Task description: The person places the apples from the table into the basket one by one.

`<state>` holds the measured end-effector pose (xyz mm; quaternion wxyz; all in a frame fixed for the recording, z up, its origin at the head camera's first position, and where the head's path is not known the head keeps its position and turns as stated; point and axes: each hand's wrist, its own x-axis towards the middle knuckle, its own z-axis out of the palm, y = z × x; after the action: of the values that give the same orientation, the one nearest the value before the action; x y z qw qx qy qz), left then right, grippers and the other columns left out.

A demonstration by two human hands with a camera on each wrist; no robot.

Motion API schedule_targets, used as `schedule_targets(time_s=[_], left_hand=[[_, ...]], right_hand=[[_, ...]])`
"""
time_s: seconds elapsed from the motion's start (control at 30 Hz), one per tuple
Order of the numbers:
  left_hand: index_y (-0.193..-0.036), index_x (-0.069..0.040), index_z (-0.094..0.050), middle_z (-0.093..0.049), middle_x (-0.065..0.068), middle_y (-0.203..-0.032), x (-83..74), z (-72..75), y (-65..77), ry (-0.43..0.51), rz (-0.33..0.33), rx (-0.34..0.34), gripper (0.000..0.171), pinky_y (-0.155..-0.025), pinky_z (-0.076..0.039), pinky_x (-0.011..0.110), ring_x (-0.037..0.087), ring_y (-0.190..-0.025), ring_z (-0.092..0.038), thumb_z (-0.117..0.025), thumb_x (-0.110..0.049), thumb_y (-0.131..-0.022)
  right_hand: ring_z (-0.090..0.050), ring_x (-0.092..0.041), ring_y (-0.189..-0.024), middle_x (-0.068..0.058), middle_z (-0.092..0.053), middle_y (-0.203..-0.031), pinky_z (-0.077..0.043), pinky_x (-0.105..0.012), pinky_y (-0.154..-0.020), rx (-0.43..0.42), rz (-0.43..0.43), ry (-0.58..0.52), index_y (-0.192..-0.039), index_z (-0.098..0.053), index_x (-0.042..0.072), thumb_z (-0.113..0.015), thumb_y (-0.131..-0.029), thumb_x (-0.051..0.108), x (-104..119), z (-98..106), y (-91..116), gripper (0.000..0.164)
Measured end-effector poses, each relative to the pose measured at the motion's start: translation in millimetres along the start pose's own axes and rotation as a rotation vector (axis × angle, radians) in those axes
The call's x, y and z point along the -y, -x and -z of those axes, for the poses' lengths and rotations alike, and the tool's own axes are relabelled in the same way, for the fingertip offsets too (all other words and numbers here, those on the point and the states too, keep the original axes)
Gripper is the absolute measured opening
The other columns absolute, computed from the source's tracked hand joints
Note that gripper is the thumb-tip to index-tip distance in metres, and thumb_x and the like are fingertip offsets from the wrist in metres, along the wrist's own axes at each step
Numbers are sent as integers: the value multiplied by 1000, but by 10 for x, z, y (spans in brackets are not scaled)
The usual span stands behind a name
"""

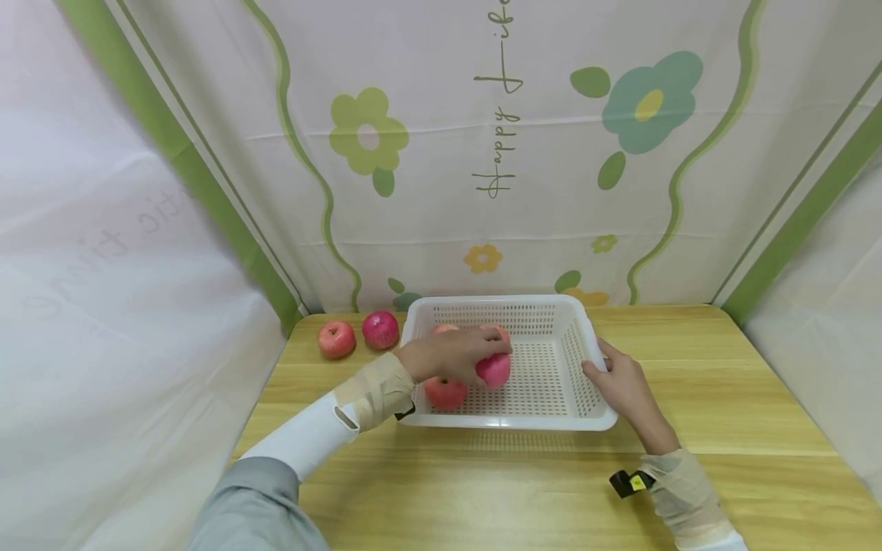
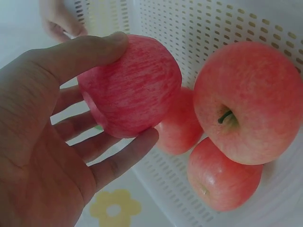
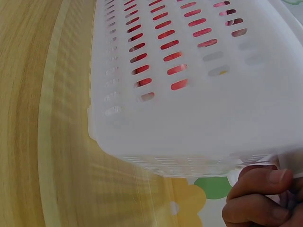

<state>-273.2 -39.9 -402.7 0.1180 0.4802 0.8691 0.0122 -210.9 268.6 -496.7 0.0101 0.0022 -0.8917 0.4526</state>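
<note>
A white plastic basket (image 1: 499,422) with slotted walls stands on the wooden table. My left hand (image 1: 451,353) reaches over its left half, holding a deep pink apple (image 2: 132,85) between thumb and fingers. Three paler red apples lie inside: a large one (image 2: 251,104) with its stem showing, a smaller one (image 2: 225,177), and one (image 2: 180,123) partly behind the held apple. At the basket's right end, my right hand (image 1: 627,390) grips the rim; in the right wrist view its curled fingers (image 3: 258,203) show at the lower corner.
Left of the basket, a red apple (image 1: 337,340) and a deep pink apple (image 1: 380,330) sit on the table (image 1: 468,490). A printed cloth (image 1: 427,207) hangs behind the table's far edge, with white cloth at both sides.
</note>
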Motion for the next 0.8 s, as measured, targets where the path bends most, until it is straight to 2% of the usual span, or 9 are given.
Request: schedule_targets(time_s=[0.37, 0.6, 0.8], left_hand=[[-155, -19, -55, -52, 2, -156, 6, -62, -106, -108, -55, 30, 69, -114, -50, 30, 17, -139, -54, -83, -35, -93], [-157, -21, -52, -53, 1, -155, -35, -98, -106, -35, -59, 61, 71, -108, -52, 26, 15, -135, -54, -83, -31, -94], [-157, -24, -52, -54, -2, -156, -53, -149, -120, -67, -63, 75, 69, -107, -52, 26, 15, -132, -56, -81, -34, -95]], right_hand=[[-79, -43, -90, -45, -64, -127, -67, -40, -64, 2, -3, 6, -162, -25, -12, -58, -108, 19, 10, 4, 0, 71], [-79, -43, -90, -44, -65, -126, -68, -40, -64, -3, -3, 4, -162, -27, -12, -59, -107, 17, 0, -12, 6, 70], [-79, -43, -90, -44, -66, -125, -67, -40, -63, -12, 1, 7, -162, -28, -11, -59, -106, 15, -5, -21, 4, 69]])
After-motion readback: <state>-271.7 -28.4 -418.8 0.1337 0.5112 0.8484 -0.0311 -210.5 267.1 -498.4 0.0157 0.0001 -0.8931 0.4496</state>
